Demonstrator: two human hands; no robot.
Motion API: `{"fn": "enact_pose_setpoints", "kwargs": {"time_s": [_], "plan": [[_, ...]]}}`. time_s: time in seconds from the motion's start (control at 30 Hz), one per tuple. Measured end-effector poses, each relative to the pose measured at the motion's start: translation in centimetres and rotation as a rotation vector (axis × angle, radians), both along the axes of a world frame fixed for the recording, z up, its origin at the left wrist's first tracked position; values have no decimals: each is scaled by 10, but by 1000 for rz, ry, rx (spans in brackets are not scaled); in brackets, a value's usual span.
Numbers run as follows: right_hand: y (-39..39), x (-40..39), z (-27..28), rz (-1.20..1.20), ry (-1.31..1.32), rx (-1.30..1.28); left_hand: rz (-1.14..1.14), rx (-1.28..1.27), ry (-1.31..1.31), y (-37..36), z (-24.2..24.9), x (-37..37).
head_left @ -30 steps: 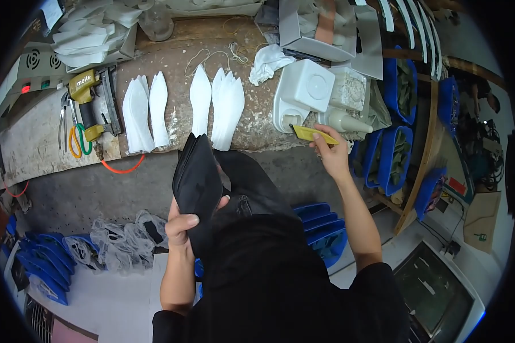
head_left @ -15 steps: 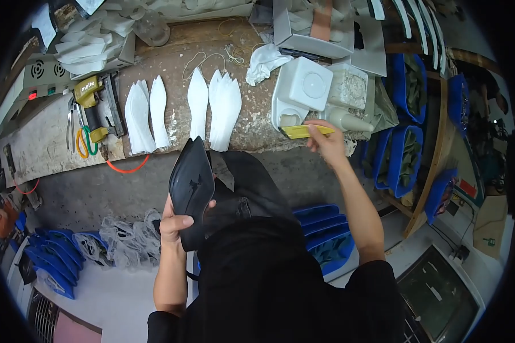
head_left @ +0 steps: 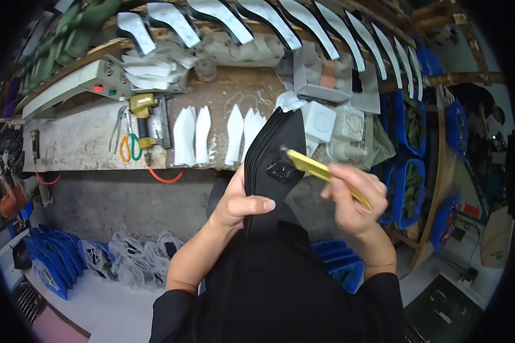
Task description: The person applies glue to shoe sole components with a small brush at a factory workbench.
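Note:
My left hand (head_left: 238,201) grips a stack of black pointed sole-shaped pieces (head_left: 275,150), held upright in front of my chest. My right hand (head_left: 351,200) holds a yellow flat brush or spatula (head_left: 320,171); its tip touches the face of the top black piece, where a shiny wet patch shows. Both hands are raised close together over my black-clothed lap.
White pointed insole pieces (head_left: 193,136) lie on the worn workbench (head_left: 80,146). A yellow staple gun (head_left: 144,117), pliers and scissors lie at left. A white glue tub (head_left: 321,121) stands behind the stack. Blue bins (head_left: 406,106) line the right; curved shoe parts (head_left: 223,14) hang above.
My right hand brought the yellow tool from the glue tub back to the black stack. My left hand raised the stack, and the view tilted upward toward the bench.

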State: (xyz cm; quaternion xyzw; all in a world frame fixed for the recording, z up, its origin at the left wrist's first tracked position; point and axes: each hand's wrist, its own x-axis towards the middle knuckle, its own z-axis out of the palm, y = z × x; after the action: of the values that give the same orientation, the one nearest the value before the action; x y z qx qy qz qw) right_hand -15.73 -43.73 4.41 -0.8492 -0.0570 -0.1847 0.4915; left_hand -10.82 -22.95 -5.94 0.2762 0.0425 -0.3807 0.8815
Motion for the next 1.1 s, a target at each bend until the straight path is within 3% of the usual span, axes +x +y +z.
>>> {"fn": "enact_pose_setpoints", "kwargs": {"time_s": [0.37,0.57,0.7,0.9,1.03,1.1], "plan": [[95,48,27,331,-274,-418,105,-89,-156,93,36,31],[119,89,34,359,-318,-410,79,-84,-178,132,35,46],[121,115,37,268,-329,-219,95,-158,-264,150,33,48],[135,108,35,252,-313,-322,114,-212,-285,169,31,39],[113,121,34,280,222,784,144,-222,-253,173,33,39],[111,128,28,213,237,786,138,-223,-239,172,26,35]]}}
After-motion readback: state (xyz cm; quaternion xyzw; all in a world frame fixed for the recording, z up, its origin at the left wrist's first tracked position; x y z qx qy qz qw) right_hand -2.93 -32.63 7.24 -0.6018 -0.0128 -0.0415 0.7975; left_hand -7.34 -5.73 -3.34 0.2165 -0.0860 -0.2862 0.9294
